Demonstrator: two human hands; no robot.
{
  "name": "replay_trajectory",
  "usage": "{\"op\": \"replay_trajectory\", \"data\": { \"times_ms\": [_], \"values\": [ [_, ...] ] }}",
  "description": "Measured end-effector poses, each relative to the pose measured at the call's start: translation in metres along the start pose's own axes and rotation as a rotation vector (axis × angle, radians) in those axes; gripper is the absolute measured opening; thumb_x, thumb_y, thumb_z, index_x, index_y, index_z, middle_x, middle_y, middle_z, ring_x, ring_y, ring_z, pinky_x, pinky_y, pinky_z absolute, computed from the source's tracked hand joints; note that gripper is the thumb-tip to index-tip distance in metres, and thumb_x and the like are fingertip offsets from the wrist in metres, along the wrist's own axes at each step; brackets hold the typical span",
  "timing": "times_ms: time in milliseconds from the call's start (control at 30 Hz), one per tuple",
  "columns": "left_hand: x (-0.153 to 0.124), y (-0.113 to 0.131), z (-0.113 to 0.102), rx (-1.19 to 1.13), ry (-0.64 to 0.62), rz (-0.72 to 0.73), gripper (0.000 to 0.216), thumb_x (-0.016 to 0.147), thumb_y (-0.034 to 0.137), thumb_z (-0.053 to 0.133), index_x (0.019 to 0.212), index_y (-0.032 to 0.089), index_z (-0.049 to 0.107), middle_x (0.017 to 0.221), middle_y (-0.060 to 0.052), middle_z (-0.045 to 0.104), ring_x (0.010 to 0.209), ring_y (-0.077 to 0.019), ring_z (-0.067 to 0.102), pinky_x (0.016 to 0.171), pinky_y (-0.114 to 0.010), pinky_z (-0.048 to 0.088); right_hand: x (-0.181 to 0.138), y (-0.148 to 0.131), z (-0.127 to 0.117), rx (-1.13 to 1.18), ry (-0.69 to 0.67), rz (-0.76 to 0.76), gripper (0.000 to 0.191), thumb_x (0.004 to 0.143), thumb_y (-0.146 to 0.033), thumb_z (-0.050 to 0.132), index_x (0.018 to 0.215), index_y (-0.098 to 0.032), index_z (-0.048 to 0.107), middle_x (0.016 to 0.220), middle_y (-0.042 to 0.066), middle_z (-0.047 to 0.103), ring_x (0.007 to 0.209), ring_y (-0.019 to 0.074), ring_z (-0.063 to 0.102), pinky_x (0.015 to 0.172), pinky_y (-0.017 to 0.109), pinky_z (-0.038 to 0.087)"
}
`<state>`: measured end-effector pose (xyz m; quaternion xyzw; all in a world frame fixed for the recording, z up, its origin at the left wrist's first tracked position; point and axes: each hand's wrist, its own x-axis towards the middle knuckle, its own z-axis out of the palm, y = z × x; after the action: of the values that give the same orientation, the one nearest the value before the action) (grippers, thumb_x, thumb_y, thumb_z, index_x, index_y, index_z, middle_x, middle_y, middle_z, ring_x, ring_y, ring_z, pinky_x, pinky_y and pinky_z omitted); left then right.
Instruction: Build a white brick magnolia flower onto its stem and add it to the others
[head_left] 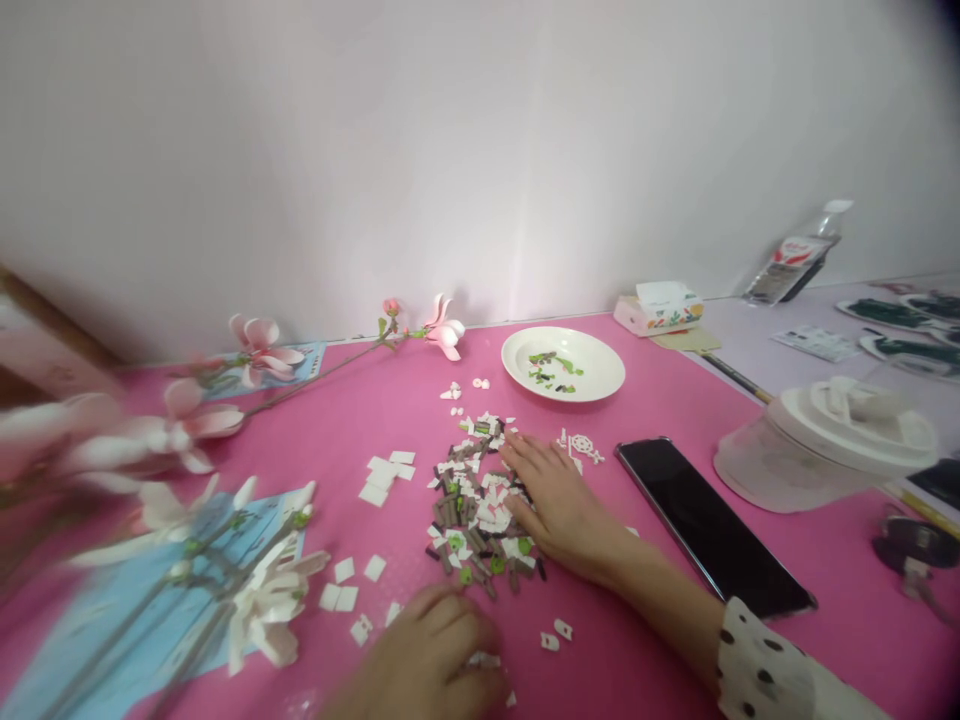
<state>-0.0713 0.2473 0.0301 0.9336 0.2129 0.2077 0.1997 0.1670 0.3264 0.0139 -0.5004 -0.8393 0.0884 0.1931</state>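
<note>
A heap of small building-block pieces (469,500) in white, grey-brown, black and green lies on the pink tabletop (585,670). My right hand (551,500) rests on the heap's right side, its fingers stretched out and holding nothing. Nearer to me, my left hand (435,650) is slightly blurred, with its fingers curled in. A white piece shows at its fingertips; whether it is gripped, I cannot make out. White square tiles (382,475) lie left of the heap, and more white tiles (341,598) are scattered beside my left hand.
Block-built magnolia flowers (262,600) lie at left over blue sheets (112,610). Behind the heap is a white plate (517,375) with green and dark pieces. A phone (705,520), a lidded tub (772,460), a tissue pack (660,308) and a bottle (799,255) stand or lie at right.
</note>
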Motion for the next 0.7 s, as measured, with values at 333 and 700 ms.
{"op": "replay_trajectory", "data": {
  "times_ms": [333,700],
  "values": [
    [-0.002,-0.003,0.005,-0.004,0.017,0.028,0.025,0.106,0.025,0.045,0.11,0.017,0.069,0.101,-0.011,0.075,0.096,-0.0249,0.066,0.093,-0.042,0.051,-0.001,-0.008,-0.012,0.018,-0.12,-0.046,0.042,0.1,-0.025,0.05,0.139,-0.015,0.059,0.15,0.017,0.056,0.142,0.0325,0.046,0.119,0.059,0.034],
    [0.001,-0.001,0.004,0.013,0.027,0.018,0.013,0.102,0.02,0.057,0.107,0.017,0.069,0.102,-0.009,0.076,0.096,-0.0237,0.067,0.092,-0.04,0.052,-0.001,-0.008,-0.012,-0.014,-0.191,-0.005,0.054,0.098,-0.037,0.058,0.146,-0.014,0.052,0.158,0.019,0.046,0.15,0.0371,0.035,0.119,0.064,0.031]
  ]
}}
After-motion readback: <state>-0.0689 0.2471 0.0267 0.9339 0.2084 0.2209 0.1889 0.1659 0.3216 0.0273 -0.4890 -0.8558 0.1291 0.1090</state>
